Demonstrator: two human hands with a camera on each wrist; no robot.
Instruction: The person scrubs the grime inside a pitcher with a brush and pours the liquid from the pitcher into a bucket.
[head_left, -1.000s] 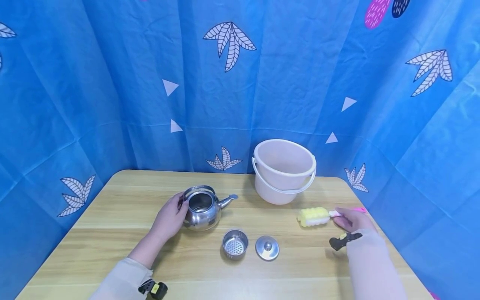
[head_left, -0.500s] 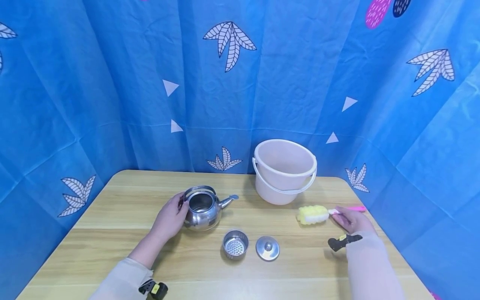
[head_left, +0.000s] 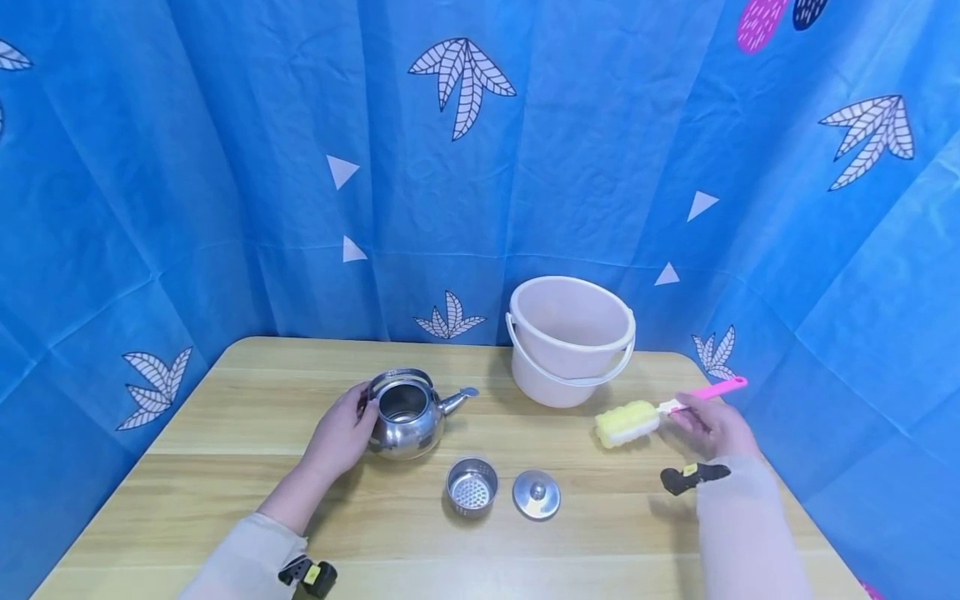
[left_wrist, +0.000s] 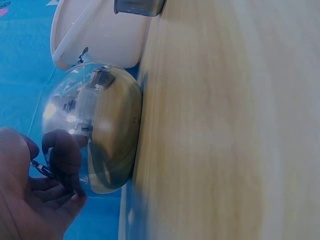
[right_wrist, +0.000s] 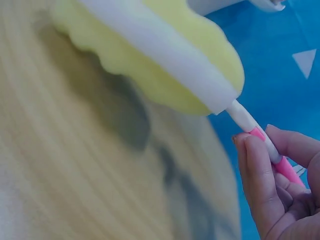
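Remote view: at abt 10 o'clock on the worktop (head_left: 420,558), I have the L hand (head_left: 342,429) gripping a steel kettle (head_left: 407,439), mirror-shiny, round-bellied, mouth up, spout to 2 o'clock. Nr 3 o'clock, my R hand (head_left: 718,427) pinches a brush (head_left: 627,423): bumpy yellow sponge w/ pale stripe, white neck, pink hdl slanting up to 2 o'clock. A perf. steel cup (head_left: 472,487) sits at the kettle's 5 o'clock, knobbed lid (head_left: 536,495) just beside.

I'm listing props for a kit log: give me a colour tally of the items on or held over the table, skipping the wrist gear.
Silver: 3 (teapot, strainer basket, lid)
Off-white: 1 (bucket)
Yellow, white and pink: 1 (sponge brush)
Total: 5
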